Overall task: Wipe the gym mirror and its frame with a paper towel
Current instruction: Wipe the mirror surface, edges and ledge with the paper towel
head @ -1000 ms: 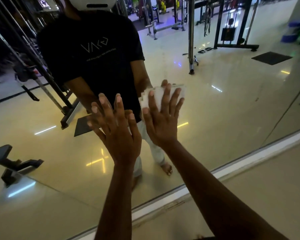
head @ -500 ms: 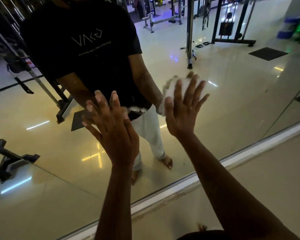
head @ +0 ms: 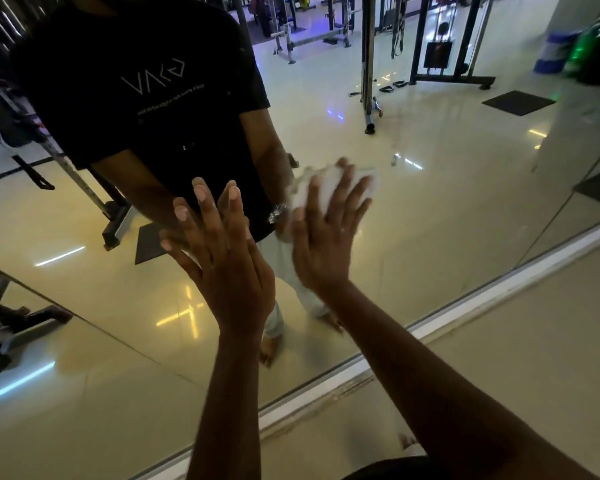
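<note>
A large gym mirror (head: 447, 202) fills most of the view, with a pale frame strip (head: 465, 310) along its bottom edge. My right hand (head: 326, 237) presses a white paper towel (head: 326, 183) flat against the glass with straight, spread fingers; the towel is blurred. To its left, my left hand (head: 222, 258) rests flat on the mirror, fingers straight and holding nothing. The glass reflects a person in a black T-shirt.
A seam between mirror panels (head: 84, 320) runs diagonally at the lower left. The beige floor (head: 534, 358) lies below the frame strip. Reflected gym machines, a bench and floor mats appear in the glass.
My right hand slid the paper towel to the right across the glass, then back a little to the left. My left hand stayed planted on the mirror.
</note>
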A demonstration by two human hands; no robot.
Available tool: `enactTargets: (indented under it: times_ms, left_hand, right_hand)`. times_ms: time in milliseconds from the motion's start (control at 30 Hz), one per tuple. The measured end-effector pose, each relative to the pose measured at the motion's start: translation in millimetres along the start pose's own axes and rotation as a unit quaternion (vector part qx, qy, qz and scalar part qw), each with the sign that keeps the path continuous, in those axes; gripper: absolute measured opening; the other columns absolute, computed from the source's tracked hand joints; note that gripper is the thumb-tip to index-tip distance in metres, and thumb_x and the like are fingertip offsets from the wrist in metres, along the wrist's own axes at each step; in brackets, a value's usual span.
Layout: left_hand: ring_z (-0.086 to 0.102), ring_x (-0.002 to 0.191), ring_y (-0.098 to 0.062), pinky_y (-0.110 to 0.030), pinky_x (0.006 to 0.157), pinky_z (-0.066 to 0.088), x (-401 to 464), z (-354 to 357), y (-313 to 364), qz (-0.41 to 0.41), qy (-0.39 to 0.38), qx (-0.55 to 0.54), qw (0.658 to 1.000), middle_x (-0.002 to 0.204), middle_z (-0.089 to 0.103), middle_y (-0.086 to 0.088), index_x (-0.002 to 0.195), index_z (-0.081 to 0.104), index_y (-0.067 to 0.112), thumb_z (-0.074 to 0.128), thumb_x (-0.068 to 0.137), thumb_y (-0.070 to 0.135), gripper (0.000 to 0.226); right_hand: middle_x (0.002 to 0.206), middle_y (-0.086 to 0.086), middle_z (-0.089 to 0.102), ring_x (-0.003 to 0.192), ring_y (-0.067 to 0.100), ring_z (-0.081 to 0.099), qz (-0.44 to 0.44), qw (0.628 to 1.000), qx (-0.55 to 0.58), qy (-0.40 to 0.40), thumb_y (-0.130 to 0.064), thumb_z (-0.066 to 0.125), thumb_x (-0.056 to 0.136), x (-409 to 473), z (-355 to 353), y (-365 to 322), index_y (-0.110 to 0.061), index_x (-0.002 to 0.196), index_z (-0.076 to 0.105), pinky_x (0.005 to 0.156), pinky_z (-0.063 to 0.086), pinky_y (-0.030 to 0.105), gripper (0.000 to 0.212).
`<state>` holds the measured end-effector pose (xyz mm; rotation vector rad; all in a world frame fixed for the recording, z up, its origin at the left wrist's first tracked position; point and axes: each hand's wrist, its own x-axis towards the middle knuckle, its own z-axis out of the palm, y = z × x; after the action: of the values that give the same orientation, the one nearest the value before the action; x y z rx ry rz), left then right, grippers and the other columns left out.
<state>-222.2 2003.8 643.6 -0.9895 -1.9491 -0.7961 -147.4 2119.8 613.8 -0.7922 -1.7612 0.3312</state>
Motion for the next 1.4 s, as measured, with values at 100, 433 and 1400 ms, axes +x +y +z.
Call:
enactTargets:
  times_ms: [100,433,1400]
  left_hand:
    - [0.034,0.156,-0.056,-0.075,0.129,0.016,2,-4,-3,0.005,0.001,-0.002,1.000,0.171,0.037,-0.024,0.165,0.045,0.013,0.043,0.118,0.024,0.048]
    - [0.031,0.159,-0.053,-0.074,0.127,0.015,3,-8,-14,0.035,-0.012,-0.016,0.999,0.175,0.032,-0.020,0.169,0.037,0.017,0.047,0.117,0.030,0.055]
    - [0.029,0.159,-0.047,-0.075,0.124,0.025,1,-7,-26,0.056,-0.008,-0.005,0.998,0.174,0.034,-0.016,0.169,0.038,0.019,0.051,0.116,0.020,0.055]
  right_hand:
    - [0.179,0.024,0.005,0.167,0.050,-0.010,-0.143,0.986,-0.042,-0.075,-0.046,0.046,0.111,-29,7,6,-0.024,0.171,0.030,0.131,0.001,0.076,0.066]
    - [0.179,0.023,0.002,0.167,0.052,-0.008,-0.120,0.990,-0.030,-0.069,-0.054,0.030,0.115,-34,15,-22,-0.023,0.171,0.024,0.131,0.001,0.076,0.064]
    - [0.181,0.024,-0.017,0.167,0.044,-0.019,0.109,0.993,-0.029,0.032,-0.040,0.039,0.115,6,-6,5,-0.022,0.177,0.015,0.130,-0.001,0.075,0.068]
